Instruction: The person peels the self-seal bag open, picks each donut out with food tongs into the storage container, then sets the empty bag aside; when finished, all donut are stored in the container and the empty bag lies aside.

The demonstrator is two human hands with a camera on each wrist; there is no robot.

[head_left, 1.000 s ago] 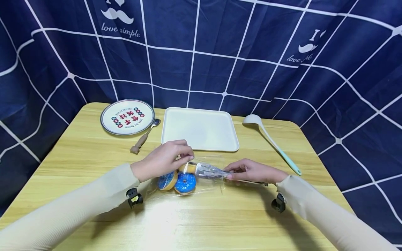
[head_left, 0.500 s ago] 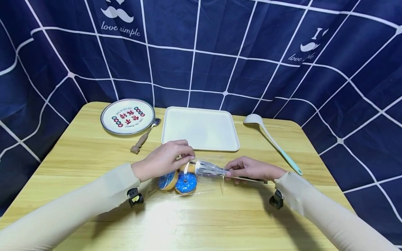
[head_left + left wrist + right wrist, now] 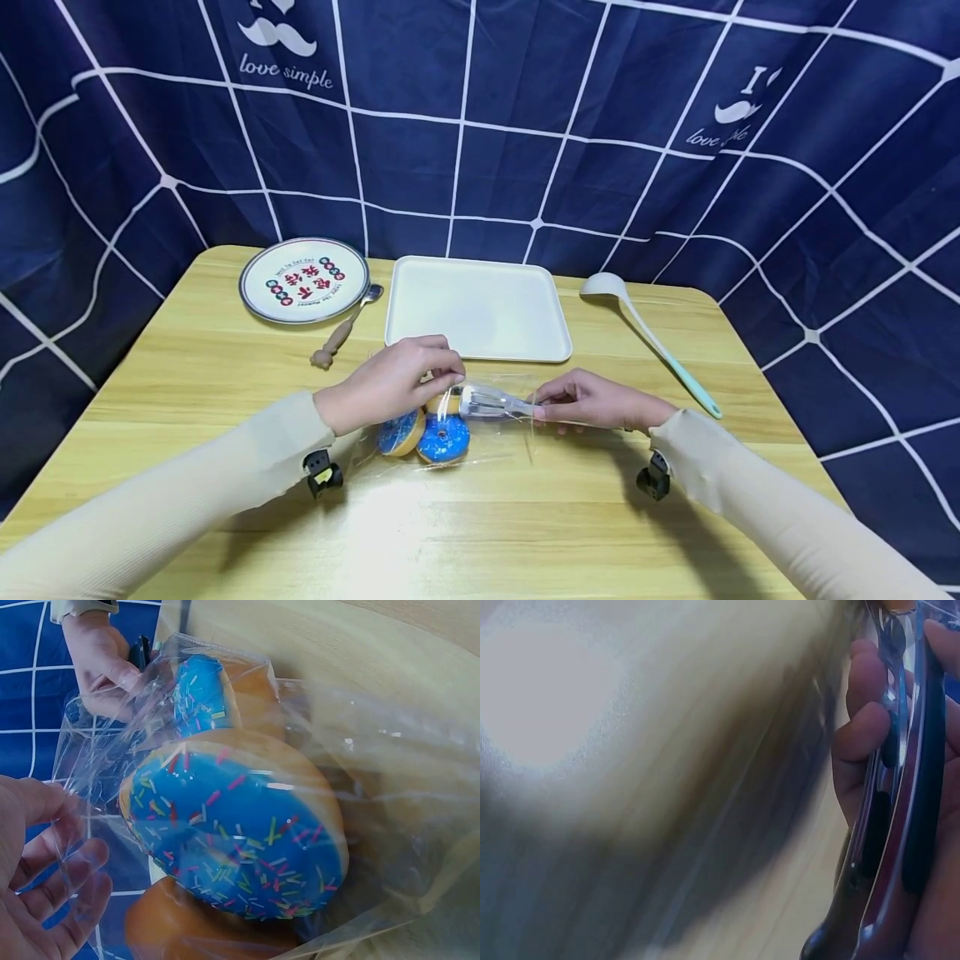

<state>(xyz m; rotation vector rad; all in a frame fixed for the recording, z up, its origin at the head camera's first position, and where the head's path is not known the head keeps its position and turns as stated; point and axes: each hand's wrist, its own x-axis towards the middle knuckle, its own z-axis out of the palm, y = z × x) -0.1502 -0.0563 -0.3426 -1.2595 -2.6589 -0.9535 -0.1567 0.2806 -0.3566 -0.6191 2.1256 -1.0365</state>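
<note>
My left hand [image 3: 401, 371] pinches the edge of a clear plastic bag [image 3: 498, 446] lying on the table. Inside it are blue-iced doughnuts with sprinkles: one doughnut [image 3: 444, 440] lies flat, and another doughnut [image 3: 393, 433] leans beside it. A third doughnut [image 3: 444, 404], mostly tan from here, sits behind them at the ends of the metal tongs [image 3: 491, 404]. My right hand [image 3: 600, 402] grips these tongs, whose slotted heads reach into the bag. In the right wrist view, the fingers curl round both tong arms [image 3: 885, 847]. Whether the heads touch the doughnut is hard to tell.
Behind the bag lies a white rectangular tray [image 3: 480, 308]. A white plate [image 3: 303, 279] with red lettering stands at the back left, with a brown-handled spoon [image 3: 345, 329] beside it. On the right lies a ladle [image 3: 652, 342] with a mint handle. Blue cloth [image 3: 495, 167] encloses the back.
My right hand and the tongs have shifted slightly left, so the tong heads sit a little deeper in the bag. The left hand and the doughnuts have barely moved.
</note>
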